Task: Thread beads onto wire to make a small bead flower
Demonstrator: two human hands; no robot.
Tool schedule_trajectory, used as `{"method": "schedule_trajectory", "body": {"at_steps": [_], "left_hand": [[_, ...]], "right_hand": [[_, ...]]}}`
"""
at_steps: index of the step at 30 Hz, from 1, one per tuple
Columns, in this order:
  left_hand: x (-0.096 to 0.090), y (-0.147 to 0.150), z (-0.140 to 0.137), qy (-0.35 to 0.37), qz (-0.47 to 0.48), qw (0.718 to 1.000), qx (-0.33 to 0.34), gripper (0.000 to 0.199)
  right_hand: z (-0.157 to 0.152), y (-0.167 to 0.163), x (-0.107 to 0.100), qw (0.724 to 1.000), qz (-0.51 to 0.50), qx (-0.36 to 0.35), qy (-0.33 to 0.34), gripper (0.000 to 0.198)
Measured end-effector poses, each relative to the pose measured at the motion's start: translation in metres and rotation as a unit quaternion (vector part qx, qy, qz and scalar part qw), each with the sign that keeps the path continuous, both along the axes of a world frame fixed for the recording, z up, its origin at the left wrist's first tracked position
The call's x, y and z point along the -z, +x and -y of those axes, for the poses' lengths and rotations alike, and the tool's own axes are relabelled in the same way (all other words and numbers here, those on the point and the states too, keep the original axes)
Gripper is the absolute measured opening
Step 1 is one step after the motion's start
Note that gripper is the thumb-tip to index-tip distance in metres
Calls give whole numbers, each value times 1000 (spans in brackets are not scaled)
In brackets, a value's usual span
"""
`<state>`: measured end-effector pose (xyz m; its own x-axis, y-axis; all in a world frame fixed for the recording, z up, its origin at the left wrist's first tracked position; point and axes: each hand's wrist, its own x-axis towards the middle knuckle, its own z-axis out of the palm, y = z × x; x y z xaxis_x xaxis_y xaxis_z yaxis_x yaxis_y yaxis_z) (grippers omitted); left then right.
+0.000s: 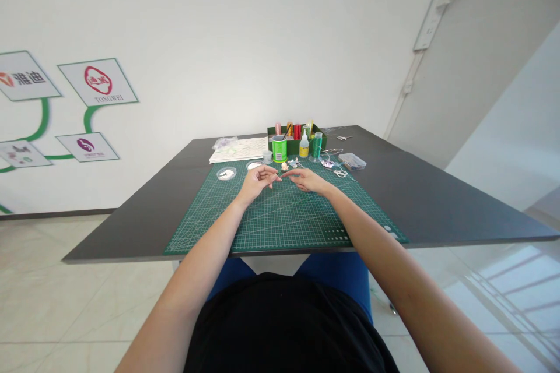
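Over the green cutting mat [280,221], my left hand [259,182] is closed, thumb and fingertips pressed together. My right hand [307,180] meets it from the right, forefinger stretched toward the left fingertips and the other fingers curled under. Whatever the fingertips pinch is too small to make out. Just beyond them lie small pale and coloured pieces [285,166]. A clear round dish [226,173] with white bits sits left of my left hand, and another white dish [254,165] is partly behind it. White-handled scissors [340,173] rest to the right of my right hand.
At the back stand a green tin [279,150], a yellow glue bottle [304,145], a green thread spool [317,145] and a green box [291,147] of coloured spools. White sheets [238,150] lie left; a clear plastic case [352,161] and more scissors [344,138] lie right.
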<state>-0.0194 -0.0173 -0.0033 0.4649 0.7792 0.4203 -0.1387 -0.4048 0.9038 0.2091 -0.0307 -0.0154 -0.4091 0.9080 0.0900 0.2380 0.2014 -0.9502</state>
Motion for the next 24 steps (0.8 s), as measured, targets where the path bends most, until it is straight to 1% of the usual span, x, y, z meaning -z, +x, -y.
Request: {"method": "schedule_trajectory", "body": {"at_steps": [4,9,14,18,24], "left_hand": [[0,-2,-2,-2,17,1000,-23,44],[0,-3,-4,-7,34,999,-29,49],[3,-2,-7,-17,52,998,-34,46],[5,-2,-10,-27,65,996,-49,43],[5,-4,-12,-30,88,994,-66,43]], "right_hand": [[2,1,-2,1000,11,-8,5,45],[2,1,-1,1000,22,-19,2,44],[1,0,0,999,37,-20,0,41],[1,1,0,998,42,-41,2,41],[4,2,-1,998,35,-60,-2,41]]}}
